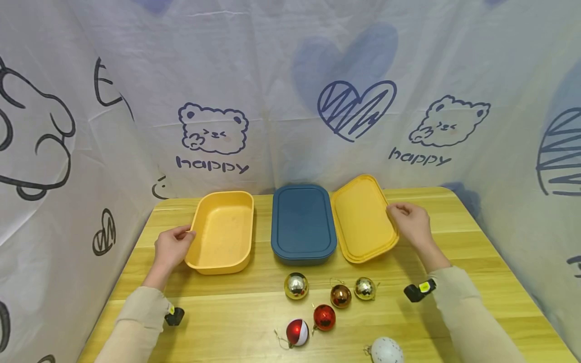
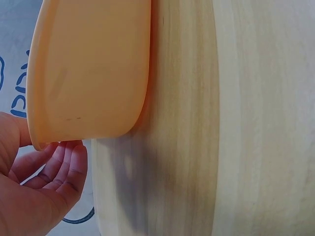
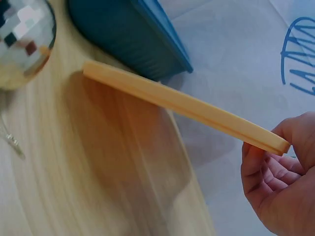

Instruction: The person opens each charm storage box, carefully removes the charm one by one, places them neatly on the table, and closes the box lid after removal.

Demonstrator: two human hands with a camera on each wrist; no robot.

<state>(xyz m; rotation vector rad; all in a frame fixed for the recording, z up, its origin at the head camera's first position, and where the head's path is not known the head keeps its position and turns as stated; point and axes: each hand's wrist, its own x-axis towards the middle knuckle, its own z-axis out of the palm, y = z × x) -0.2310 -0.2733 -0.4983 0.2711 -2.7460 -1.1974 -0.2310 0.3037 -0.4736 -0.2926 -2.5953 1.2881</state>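
Observation:
On the left of the table, my left hand [image 1: 174, 247] pinches the rim of a yellow open container [image 1: 221, 227], thumb above and fingers curled below, as the left wrist view shows. Nothing lies inside the container. My right hand [image 1: 412, 224] grips the outer edge of a yellow lid [image 1: 364, 218]. The lid is tilted, its held edge raised over the wood in the right wrist view and its other long edge beside the blue container. That blue container [image 1: 303, 222] stands between the two yellow pieces with its blue lid on.
Nearer me lie Christmas baubles: two gold ones [image 1: 296, 286] [image 1: 365, 288], a brown one [image 1: 340, 296], a red one [image 1: 324, 317], a red-and-white one [image 1: 297, 332] and a white speckled one [image 1: 386, 350]. A printed cloth [image 1: 281, 151] hangs behind the wooden table [image 1: 227, 312].

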